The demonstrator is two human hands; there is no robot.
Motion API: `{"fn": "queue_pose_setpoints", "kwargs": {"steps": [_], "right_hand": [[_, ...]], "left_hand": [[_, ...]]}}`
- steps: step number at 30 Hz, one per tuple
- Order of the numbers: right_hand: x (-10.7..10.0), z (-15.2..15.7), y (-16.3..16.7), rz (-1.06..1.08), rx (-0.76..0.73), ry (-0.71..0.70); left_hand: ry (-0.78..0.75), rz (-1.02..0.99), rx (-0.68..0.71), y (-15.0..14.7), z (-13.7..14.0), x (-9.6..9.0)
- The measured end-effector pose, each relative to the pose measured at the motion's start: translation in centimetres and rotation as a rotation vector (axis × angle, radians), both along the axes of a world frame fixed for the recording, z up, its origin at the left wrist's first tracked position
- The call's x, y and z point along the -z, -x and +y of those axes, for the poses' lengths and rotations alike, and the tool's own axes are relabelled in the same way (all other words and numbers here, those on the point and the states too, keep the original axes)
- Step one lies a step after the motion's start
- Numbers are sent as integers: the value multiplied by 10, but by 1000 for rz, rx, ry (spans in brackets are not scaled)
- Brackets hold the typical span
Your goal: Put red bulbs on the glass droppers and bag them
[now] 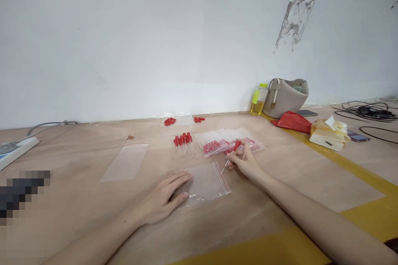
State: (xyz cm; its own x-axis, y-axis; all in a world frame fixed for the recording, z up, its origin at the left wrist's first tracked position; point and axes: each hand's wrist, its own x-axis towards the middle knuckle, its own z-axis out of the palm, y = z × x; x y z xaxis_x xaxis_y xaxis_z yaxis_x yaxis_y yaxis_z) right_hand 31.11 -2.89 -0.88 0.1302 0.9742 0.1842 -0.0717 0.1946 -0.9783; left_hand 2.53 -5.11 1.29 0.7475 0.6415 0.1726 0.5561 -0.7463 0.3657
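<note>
My left hand (168, 198) lies with its fingers stretched over the closed end of a clear zip bag (205, 182), which is flat on the table. A glass dropper with a red rubber bulb (236, 145) is pinched in my right hand (247, 165), its thin tip slanting down beside the bag's red-striped mouth. Whether more than one dropper is in those fingers is hard to make out. Behind the bag, several red-bulbed droppers (184, 138) lie in a row. Just beyond my right hand, overlapping zip bags (214, 143) hold more droppers.
Flat clear bags (126, 161) lie at left. Loose red bulbs (169, 121) sit near the wall. At right are a bottle (258, 100), a grey handbag (287, 98), a red pouch (292, 122), a tissue pack (328, 133), a phone (357, 136) and black cables (368, 112).
</note>
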Motion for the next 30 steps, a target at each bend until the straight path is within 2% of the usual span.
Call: {"fn": "queue_pose_setpoints", "kwargs": {"steps": [6,9,13,17,21,24,26,30], "right_hand": [[-5,-3,-15,76,-248,170],[-15,-2,-36,-127,-422,257],[-27,-5,-50,-451,-618,200],[-27,-11,-37,-563,-582,104],[-23,-16,-18,-647,-468,-64],[-23,-17,-13,-727,-457,-154],[-24,-18,-16,-788,-490,-164],[-28,-17,-24,-833,-540,-93]], "left_hand": [[6,4,29,1,0,-2],[8,5,33,1,0,-3],[4,-6,37,0,1,-3],[-2,-12,50,-1,2,-2],[-14,-9,42,-1,1,-2],[-20,-1,38,-2,0,-4],[-18,1,44,-3,0,-5],[9,55,69,-5,-1,-9]]}}
